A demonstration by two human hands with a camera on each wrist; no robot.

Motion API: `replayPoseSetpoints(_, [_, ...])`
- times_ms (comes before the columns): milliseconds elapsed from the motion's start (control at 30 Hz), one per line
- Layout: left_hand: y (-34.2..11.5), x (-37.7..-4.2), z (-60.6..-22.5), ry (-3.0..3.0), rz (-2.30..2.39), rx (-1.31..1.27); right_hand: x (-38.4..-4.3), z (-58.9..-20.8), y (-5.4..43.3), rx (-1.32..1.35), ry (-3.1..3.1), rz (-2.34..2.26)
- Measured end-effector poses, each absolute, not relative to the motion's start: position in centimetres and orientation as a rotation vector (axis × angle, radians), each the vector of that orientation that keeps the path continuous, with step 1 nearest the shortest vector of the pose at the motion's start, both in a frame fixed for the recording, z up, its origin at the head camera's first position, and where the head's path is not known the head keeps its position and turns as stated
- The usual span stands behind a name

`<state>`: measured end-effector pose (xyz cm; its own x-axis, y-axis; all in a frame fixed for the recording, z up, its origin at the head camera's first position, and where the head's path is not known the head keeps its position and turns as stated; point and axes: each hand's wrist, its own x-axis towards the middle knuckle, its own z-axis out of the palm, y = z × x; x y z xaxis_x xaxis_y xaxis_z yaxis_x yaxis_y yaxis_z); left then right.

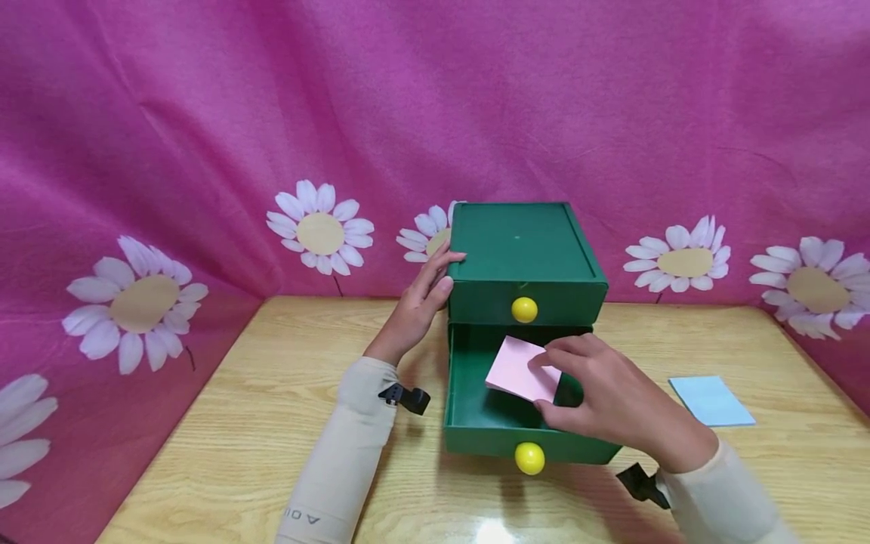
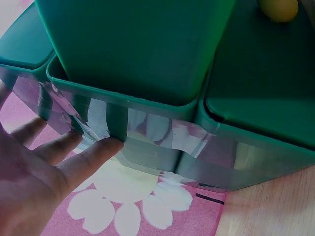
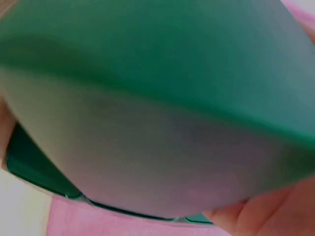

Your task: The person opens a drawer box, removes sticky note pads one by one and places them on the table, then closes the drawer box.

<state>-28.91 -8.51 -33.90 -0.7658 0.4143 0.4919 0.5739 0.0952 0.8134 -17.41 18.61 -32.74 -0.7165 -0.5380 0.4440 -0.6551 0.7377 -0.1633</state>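
A placing step, it seems, is in hand — the square pink paper pad (image 1: 514,370) is pinched by the fingers of the right hand (image 1: 601,389), at nine o'clock from it, tilted in or just over the pulled-out green plastic drawer (image 1: 476,441). A level lowering, then release, would be called for. The boxy green plastic cabinet (image 1: 519,245) is touched at nine o'clock by the left hand (image 1: 416,306) — extended fingers, nothing grasped.

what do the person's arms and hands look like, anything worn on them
Both hands, left and right, are bare, with no gloves or rings visible. The left sleeve and right sleeve are pale beige; dark lettering marks the left one. A black strap shows at each wrist.
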Motion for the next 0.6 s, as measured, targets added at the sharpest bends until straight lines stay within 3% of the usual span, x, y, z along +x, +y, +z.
replayPoseSetpoints(167, [-8.4, -27.0, -32.0, -2.233, -1.765, -1.015, -17.0, -32.3, 19.2, 0.915, -2.546, 0.420])
replayPoseSetpoints(600, [-8.5, -27.1, -32.0, -2.201, -1.773, -1.043, -15.8, -30.9, 20.9, 0.882, -2.498, 0.366])
